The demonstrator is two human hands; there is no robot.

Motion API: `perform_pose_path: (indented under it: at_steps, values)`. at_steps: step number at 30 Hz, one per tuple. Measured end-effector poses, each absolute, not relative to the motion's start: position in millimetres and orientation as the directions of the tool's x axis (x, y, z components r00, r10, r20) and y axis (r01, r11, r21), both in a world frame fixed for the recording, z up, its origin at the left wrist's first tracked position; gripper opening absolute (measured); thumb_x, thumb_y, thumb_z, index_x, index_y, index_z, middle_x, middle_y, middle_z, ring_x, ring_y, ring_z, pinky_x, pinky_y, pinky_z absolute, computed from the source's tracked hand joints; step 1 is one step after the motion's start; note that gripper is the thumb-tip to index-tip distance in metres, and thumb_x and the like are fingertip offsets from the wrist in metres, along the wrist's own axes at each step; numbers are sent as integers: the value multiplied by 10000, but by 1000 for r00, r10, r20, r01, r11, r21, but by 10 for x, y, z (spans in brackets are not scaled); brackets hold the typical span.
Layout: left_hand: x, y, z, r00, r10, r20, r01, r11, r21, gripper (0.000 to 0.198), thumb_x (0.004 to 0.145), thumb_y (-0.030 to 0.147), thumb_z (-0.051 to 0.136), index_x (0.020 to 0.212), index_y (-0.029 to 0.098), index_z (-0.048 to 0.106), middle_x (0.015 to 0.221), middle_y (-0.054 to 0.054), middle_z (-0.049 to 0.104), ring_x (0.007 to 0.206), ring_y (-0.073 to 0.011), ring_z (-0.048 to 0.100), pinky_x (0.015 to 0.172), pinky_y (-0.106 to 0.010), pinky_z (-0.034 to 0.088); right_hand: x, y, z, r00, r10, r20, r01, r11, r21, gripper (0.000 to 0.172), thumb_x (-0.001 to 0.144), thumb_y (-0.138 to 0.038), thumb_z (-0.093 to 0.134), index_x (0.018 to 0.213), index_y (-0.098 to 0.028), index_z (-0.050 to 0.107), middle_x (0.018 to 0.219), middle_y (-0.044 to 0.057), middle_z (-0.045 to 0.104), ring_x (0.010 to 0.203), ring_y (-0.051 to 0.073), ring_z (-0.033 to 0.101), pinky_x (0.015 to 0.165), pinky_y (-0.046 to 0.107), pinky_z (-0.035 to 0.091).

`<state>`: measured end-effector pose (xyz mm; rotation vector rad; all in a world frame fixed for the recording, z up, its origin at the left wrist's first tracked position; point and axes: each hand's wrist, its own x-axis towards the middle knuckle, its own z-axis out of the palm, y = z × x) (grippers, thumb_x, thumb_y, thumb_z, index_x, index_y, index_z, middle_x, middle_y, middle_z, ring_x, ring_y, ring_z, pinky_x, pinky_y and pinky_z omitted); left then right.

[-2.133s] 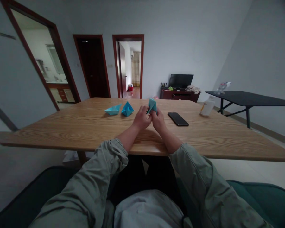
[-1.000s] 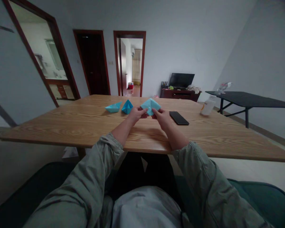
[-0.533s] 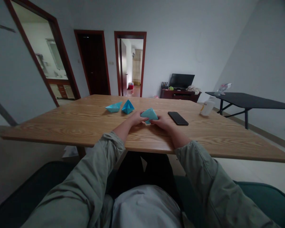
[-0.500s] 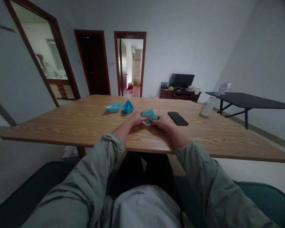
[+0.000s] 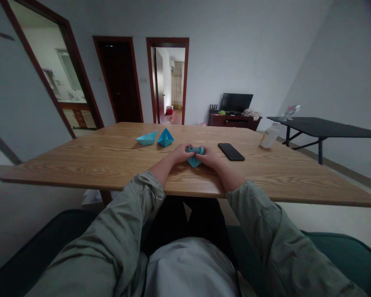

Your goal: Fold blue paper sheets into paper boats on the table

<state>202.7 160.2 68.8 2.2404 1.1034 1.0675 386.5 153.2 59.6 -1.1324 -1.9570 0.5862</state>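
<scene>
Between my two hands is a piece of folded light blue paper [image 5: 194,161], just above the wooden table [image 5: 117,165]. My left hand [image 5: 181,153] grips its left side and my right hand [image 5: 207,156] its right side, thumbs on the near face. Pointed folds stick up between the fingers; the far side is hidden. Beyond my left hand stand two folded paper boats: a light blue boat [image 5: 147,138] and, right beside it, a darker blue boat [image 5: 165,138] with a tall middle peak.
A black phone [image 5: 231,152] lies right of my right hand. Farther right on the table is a whitish bottle [image 5: 269,136]. A black table [image 5: 324,126] stands beyond the right edge, and a television [image 5: 236,103] sits on a dark cabinet at the back wall.
The folded paper has turned in my hands: a broad flat face showed before, and now several points stand up with a tapered part below. Both hands still grip it.
</scene>
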Motion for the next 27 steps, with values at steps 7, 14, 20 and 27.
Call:
perform_pose_path:
  at_steps: [7, 14, 20, 27]
  values:
    - [1683, 1728, 634, 427, 867, 256, 636, -489, 596, 325, 724, 317, 563, 963, 167, 726, 788, -17, 661, 729, -145, 568, 669, -232, 438, 3965, 1522, 611, -208, 928, 310, 608, 371, -702, 262, 712, -372, 644, 888, -178, 664, 687, -9, 604, 653, 136, 528, 578, 223, 394]
    - [1418, 1812, 552, 401, 880, 253, 608, -462, 645, 353, 727, 371, 572, 956, 151, 727, 888, -42, 687, 816, -165, 586, 762, -253, 464, 4228, 1581, 570, -227, 920, 319, 604, 390, -695, 207, 727, -300, 636, 877, -170, 694, 782, 20, 656, 712, 143, 556, 683, 240, 436]
    - [1361, 1819, 529, 405, 873, 271, 587, -476, 655, 340, 704, 429, 610, 863, 148, 718, 742, -21, 643, 686, -142, 545, 647, -239, 426, 4283, 1495, 616, -233, 917, 325, 597, 399, -696, 187, 735, -275, 626, 867, -170, 708, 741, 20, 653, 687, 149, 553, 655, 248, 442]
    - [1465, 1698, 609, 439, 860, 260, 586, -494, 643, 373, 684, 427, 656, 941, 161, 711, 746, -11, 628, 671, -136, 541, 611, -227, 415, 4222, 1469, 570, -302, 856, 420, 647, 508, -568, 260, 722, -277, 618, 948, -177, 700, 797, 20, 663, 665, 142, 554, 641, 248, 434]
